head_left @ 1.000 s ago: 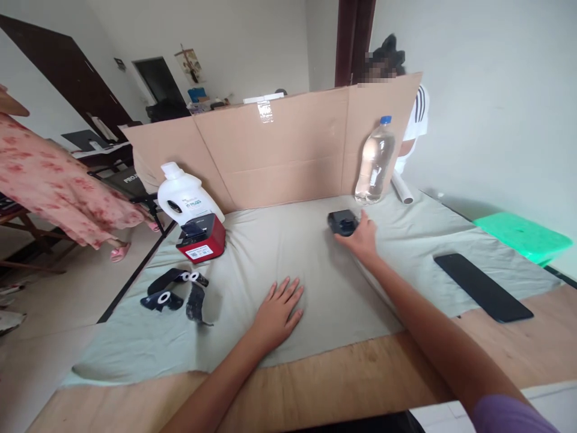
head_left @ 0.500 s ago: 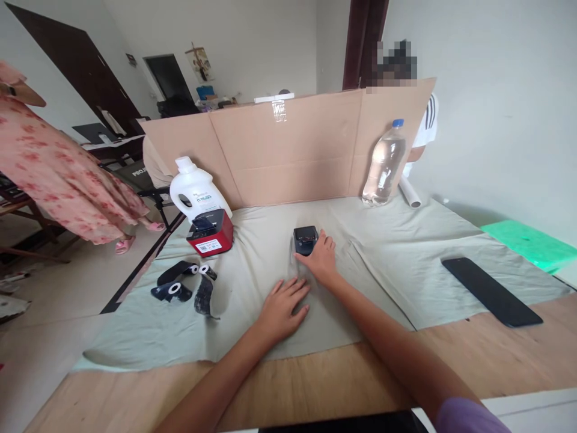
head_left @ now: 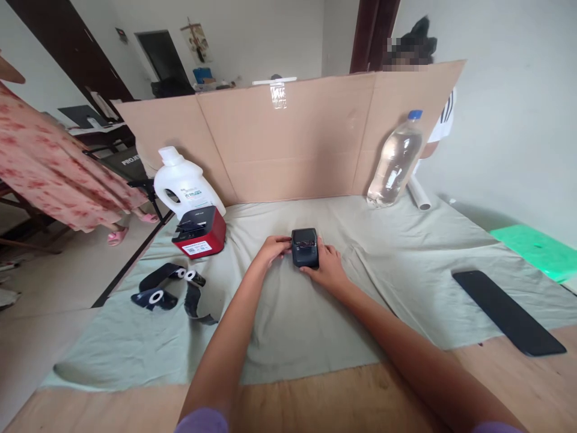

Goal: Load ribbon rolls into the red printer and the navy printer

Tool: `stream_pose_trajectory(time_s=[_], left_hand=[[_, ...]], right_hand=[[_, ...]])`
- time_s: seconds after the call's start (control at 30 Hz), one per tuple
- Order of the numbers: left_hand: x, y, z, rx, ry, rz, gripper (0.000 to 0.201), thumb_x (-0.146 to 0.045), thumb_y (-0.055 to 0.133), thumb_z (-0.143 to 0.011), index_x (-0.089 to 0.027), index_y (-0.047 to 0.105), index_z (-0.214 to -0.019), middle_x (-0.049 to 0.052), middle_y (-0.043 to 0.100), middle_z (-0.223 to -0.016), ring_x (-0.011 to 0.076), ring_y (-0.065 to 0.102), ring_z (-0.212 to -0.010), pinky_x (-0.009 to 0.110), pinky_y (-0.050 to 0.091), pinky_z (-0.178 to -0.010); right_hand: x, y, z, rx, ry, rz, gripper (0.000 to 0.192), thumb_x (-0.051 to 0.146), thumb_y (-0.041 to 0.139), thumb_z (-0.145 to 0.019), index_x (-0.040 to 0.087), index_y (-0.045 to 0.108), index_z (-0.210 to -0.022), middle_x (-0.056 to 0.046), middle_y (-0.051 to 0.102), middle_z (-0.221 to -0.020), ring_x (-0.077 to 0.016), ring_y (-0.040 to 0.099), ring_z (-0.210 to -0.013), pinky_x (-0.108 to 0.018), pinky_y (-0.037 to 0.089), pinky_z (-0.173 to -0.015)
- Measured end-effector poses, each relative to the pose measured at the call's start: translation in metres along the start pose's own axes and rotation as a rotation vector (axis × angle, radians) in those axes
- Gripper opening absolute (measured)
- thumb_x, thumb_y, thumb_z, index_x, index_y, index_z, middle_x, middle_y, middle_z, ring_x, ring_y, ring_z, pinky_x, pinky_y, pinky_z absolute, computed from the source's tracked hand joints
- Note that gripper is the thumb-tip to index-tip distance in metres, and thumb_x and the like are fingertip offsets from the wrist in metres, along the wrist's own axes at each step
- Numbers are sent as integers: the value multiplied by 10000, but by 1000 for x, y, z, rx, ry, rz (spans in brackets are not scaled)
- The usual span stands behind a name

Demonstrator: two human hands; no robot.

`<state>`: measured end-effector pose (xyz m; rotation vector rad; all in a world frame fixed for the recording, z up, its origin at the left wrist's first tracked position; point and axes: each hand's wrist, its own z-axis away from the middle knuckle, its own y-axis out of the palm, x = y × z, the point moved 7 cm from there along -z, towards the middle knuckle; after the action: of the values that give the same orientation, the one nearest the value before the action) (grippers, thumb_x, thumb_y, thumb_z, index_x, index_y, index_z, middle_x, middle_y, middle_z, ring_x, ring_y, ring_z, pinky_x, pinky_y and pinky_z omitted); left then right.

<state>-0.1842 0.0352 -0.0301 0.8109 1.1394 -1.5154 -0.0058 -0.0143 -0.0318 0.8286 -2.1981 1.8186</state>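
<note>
- Left hand (head_left: 270,248) and right hand (head_left: 328,269) clasped a small black device (head_left: 305,247), resting mid-cloth (head_left: 406,252).
- Step judged: device steadied for handling.
- Next move would call for a firm two-sided hold.

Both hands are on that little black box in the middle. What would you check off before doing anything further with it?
1. Left hand on the small black device: ok, touching its left side.
2. Right hand on it: ok, at its right side.
3. Device resting on the grey cloth: ok, appears flat.
4. Space around it: ok, red printer and black rolls lie apart to the left.
5. Water bottle upright, out of the way: ok.
6. Grip firmness: cannot tell.
</note>
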Motion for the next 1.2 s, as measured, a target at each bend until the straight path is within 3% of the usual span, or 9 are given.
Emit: stream_pose_trajectory(time_s=[0.17,0.37,0.6,0.73,0.8,0.9,1.07,1.2], left_hand=[[9,-2,-4,25,-41,67,298,-172,654,-801,-117,735,-1082,123,767,-1062,114,700,-664,167,325,-424],[14,3,-10,11,-60,83,330,-170,594,-840,-88,687,-1146,137,758,-1061,96,673,-591,167,275,-390],[15,2,-10,-23,32,76,322,-175,570,-851,-95,710,-1129,127,762,-1020,129,685,-611,194,327,-420],[8,-3,-10,-114,211,53,278,-163,610,-828,-154,773,-1054,93,747,-1123,178,709,-919,246,528,-725],[2,-4,-8,-148,342,27,245,-162,629,-818,-168,794,-998,84,739,-1121,195,680,-1037,280,518,-907],[-2,-2,-8,-150,483,13,255,-198,619,-839,-160,796,-1018,94,715,-1094,212,658,-1086,322,474,-1022],[-2,6,-17,-125,461,7,411,-305,518,-948,-174,680,-1302,109,583,-1309,210,544,-1293,323,361,-1152],[-4,12,-23,-184,338,-220,462,-365,409,-1016,-193,606,-1397,126,553,-1313,240,467,-1359,393,246,-1219]], right_hand=[[1,-3,0,7,5,0,1030,515,717,-800,71,221,-1586,-230,616,-1333,-401,482,-1255,-475,375,-997],[0,-1,0,32,14,16,1040,521,719,-800,30,230,-1576,-250,610,-1333,-406,471,-1264,-475,376,-992],[0,-1,0,19,19,12,1032,507,716,-808,75,207,-1595,-234,622,-1325,-401,485,-1252,-475,378,-990],[-1,-1,1,-18,-7,10,1014,498,695,-824,86,192,-1602,-230,619,-1330,-398,492,-1245,-480,375,-990],[-1,-1,2,-26,-17,5,1000,495,687,-829,95,195,-1602,-227,619,-1330,-397,493,-1240,-480,373,-987],[-3,0,1,-12,-11,6,984,492,679,-835,75,212,-1594,-232,615,-1331,-397,488,-1238,-472,373,-983],[-4,1,1,4,-15,18,970,502,655,-856,78,199,-1600,-234,587,-1378,-393,470,-1254,-466,361,-994],[-4,3,0,23,-17,30,973,509,646,-865,96,177,-1611,-224,581,-1395,-386,466,-1261,-455,359,-993]])
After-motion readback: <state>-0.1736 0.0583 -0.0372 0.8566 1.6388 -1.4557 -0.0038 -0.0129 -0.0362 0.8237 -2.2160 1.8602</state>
